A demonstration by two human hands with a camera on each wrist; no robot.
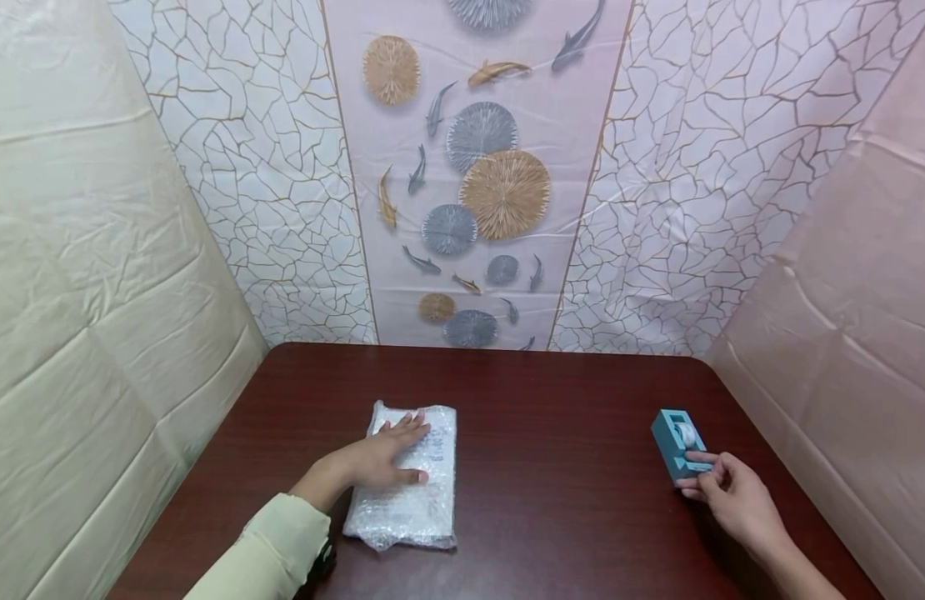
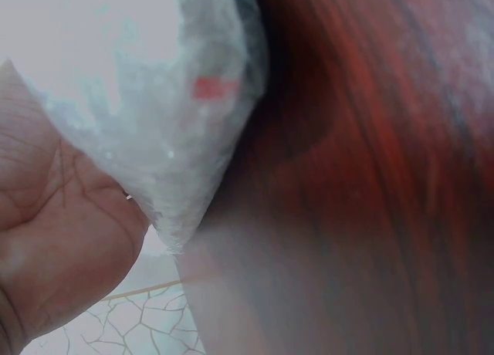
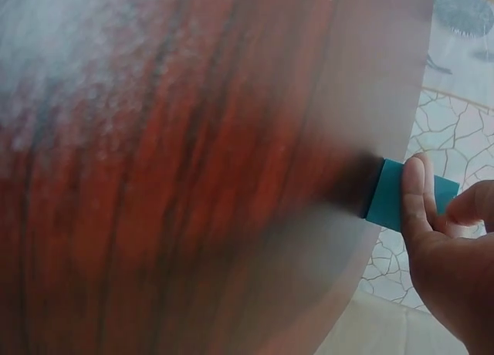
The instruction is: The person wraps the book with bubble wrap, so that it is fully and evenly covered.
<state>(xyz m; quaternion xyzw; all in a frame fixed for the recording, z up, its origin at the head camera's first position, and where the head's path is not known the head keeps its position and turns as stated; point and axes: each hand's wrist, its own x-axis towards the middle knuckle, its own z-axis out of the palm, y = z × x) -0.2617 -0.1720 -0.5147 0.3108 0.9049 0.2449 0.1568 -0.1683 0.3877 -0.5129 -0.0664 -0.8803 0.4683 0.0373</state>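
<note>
A flat rectangular package in bubble wrap lies on the left half of the table. My left hand rests on top of it with fingers spread; in the left wrist view the palm shows beside the wrapped corner. A blue tape dispenser with a small roll of clear tape stands near the table's right edge. My right hand grips its near end, one finger over the top and others against the front. In the right wrist view two fingers cross the dispenser.
The dark red-brown wooden table extends between the package and the dispenser. A patterned cloth backdrop hangs behind it. Plain cloth walls stand close on the left and right.
</note>
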